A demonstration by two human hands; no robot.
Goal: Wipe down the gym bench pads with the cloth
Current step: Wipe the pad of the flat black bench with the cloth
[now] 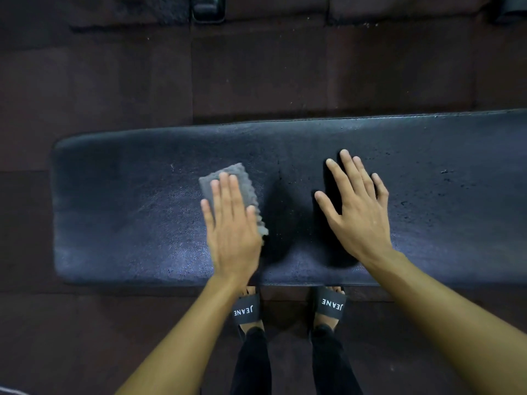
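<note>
The dark bench pad (285,143) runs across the view from nine o'clock to three o'clock, its rounded end at the nine o'clock side and its other end cut off by the right edge. Its surface is worn and speckled, with a paler sheen toward the left half. The left hand (231,223) lies palm-down a little left of centre, fingers straight and together, pressing the grey cloth (225,178) flat on the pad; it is not curled round it. The cloth shows at the hand's twelve o'clock and along its three o'clock edge, where a wavy hem peeks out. Just right of centre, the right hand (356,206) rests flat on the bare pad, fingers spread wide, holding nothing, apart from the cloth. Dark shadows fall on the pad between the two hands. At six o'clock, beside the pad's near edge, stand two black slides (330,305) on dark floor tiles (114,67). A dark object (208,8) sits at twelve o'clock; I cannot tell what it is.
</note>
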